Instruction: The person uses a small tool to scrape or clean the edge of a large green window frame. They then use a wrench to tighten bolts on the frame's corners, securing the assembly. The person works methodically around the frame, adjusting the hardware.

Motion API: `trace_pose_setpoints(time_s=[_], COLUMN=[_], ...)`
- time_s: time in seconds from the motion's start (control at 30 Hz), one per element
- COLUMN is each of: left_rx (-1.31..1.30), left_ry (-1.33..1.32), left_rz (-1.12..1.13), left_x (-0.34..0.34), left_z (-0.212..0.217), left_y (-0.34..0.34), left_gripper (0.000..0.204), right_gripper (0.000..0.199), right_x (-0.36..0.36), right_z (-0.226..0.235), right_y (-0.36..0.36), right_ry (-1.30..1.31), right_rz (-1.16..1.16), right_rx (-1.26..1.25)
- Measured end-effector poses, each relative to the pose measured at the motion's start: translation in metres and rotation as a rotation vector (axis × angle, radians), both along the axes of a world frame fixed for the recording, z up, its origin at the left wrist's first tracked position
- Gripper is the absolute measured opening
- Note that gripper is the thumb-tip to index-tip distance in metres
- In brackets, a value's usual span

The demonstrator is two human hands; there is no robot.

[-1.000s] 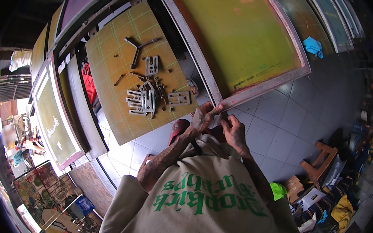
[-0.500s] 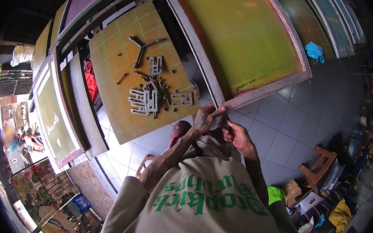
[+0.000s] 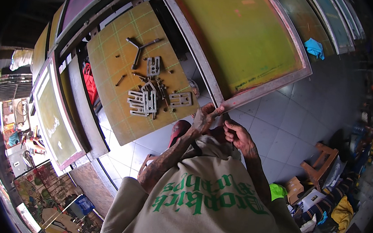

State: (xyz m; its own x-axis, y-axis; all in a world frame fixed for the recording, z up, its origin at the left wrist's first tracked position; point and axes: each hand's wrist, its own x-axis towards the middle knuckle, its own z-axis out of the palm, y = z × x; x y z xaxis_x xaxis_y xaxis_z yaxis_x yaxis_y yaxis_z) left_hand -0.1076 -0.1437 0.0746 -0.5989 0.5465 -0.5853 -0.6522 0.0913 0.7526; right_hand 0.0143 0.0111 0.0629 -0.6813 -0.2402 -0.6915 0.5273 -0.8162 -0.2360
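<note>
My left hand [image 3: 205, 118] grips the near corner of a screen-printing frame [image 3: 265, 92], with the thumb on top of the rim. Just to its right, below the corner, my right hand [image 3: 240, 137] is closed in a pinch; a small dark thing shows at its fingers, too hidden to name. The frame holds a yellow-green mesh. Left of my hands, a yellowish board [image 3: 109, 93] with green grid lines carries a Y-shaped socket wrench [image 3: 140, 50]. Slotted metal brackets lie on it, one bracket [image 3: 153, 65] apart from a pile [image 3: 143, 102], with loose bolts [image 3: 162, 90] among them.
More framed screens surround the board, including a white-edged screen [image 3: 57, 115] at left. A blue cloth [image 3: 314, 48] lies far right. On the tiled floor [image 3: 278, 123] at right stand a brown stool [image 3: 320, 164], a cardboard box [image 3: 294, 189] and piled cloths.
My right hand has shifted slightly, its fingers turning below the frame corner. My left hand keeps its grip on the corner. The things on the board have not moved.
</note>
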Motion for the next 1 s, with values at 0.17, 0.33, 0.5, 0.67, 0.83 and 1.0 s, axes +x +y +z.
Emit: trace_pose_setpoints(time_s=[0.17,0.33,0.5,0.67,0.83,1.0], left_rx=[0.062,0.061,0.034,0.05,0.048,-0.005], left_ry=[-0.031,-0.008,-0.008,-0.045,-0.088,-0.018], left_rz=[0.0,-0.035,-0.048,-0.017,-0.001,-0.037], left_x=[0.004,0.001,0.001,-0.002,-0.003,-0.002], left_z=[-0.022,-0.021,-0.028,-0.003,0.005,-0.015], left_y=[-0.003,-0.003,-0.002,-0.001,0.0,-0.002], left_gripper=[0.042,0.044,0.044,0.042,0.041,0.039], right_gripper=[0.011,0.016,0.02,0.018,0.018,0.021], right_x=[-0.002,-0.008,-0.009,-0.014,-0.009,-0.004], right_z=[-0.003,0.016,0.031,0.033,0.027,0.029], right_y=[0.003,0.005,-0.016,-0.013,-0.01,-0.023], right_ry=[0.055,0.033,0.032,-0.046,0.158,0.085], right_rz=[-0.002,0.14,0.128,0.115,0.252,0.123], right_rx=[-0.062,0.28,0.644,0.416,0.703,0.692])
